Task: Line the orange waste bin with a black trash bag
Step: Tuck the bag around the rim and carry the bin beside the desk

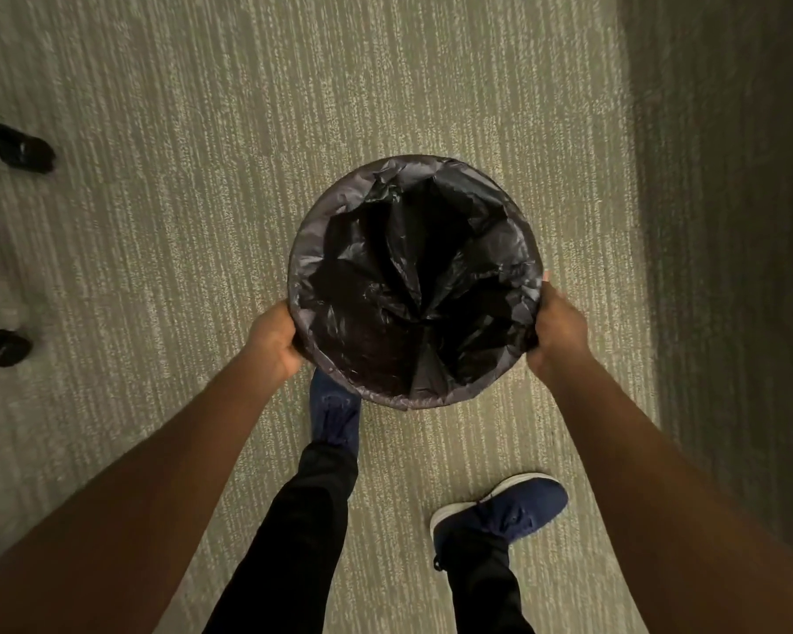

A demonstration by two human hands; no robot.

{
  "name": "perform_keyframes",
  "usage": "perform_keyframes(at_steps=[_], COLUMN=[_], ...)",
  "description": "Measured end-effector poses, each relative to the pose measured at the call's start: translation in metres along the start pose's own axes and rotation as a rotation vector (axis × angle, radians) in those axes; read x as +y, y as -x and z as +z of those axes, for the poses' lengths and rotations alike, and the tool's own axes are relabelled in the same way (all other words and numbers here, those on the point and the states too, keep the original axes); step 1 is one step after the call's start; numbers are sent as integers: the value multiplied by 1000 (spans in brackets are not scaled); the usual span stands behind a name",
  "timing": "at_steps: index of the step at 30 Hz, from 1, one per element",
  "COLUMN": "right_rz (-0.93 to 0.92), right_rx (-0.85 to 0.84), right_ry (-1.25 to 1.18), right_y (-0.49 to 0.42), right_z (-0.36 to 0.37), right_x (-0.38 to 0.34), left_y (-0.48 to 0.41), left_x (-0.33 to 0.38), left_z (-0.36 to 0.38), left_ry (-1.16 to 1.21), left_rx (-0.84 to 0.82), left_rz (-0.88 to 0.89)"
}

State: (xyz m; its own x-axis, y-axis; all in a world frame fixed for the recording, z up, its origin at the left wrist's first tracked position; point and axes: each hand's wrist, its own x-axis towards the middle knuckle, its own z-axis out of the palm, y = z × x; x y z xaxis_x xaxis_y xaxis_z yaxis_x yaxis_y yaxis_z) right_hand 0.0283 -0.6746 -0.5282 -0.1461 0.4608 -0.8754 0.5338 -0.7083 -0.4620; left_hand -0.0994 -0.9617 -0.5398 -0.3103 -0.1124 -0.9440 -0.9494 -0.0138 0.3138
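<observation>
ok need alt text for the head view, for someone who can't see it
Seen from above, a left hand and right hand grip opposite sides of a round waste bin whose rim is wrapped by a black trash bag lining its inside. The person's blue shoes stand on ribbed carpet, with two dark castor wheels at far left.

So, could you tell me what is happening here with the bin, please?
A person stands over a round waste bin on the carpet, looking straight down into it. A black trash bag is already inside, its edge folded over the whole rim. The left hand and right hand grip opposite sides of the covered rim. Two dark bundles lie on the floor to the left.
</observation>
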Motion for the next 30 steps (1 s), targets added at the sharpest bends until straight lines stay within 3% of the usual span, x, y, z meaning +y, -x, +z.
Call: perform_keyframes(at_steps=[4,8,11,14,19,25,30], right_rz=[139,28,-6,-60,-165,49,130], right_rx=[-86,2,5,-56,-83,-69,-79], right_ry=[-7,165,106,155,336,121,37], right_y=[-10,-11,-2,10,17,14,28], right_z=[-2,-7,-9,-9,-1,8,-1], right_x=[4,-8,-17,-18,-10,-12,-21], left_y=[-12,-10,1,16,30,48,83], left_x=[-4,-4,-4,-5,-9,-15,-14], left_z=[-5,-8,-12,-15,-19,-11,-2], left_ry=[-32,-180,-116,55,140,260,25], left_rx=[-20,46,122,18,-199,-314,-337], left_rz=[-33,23,64,84,125,174,238])
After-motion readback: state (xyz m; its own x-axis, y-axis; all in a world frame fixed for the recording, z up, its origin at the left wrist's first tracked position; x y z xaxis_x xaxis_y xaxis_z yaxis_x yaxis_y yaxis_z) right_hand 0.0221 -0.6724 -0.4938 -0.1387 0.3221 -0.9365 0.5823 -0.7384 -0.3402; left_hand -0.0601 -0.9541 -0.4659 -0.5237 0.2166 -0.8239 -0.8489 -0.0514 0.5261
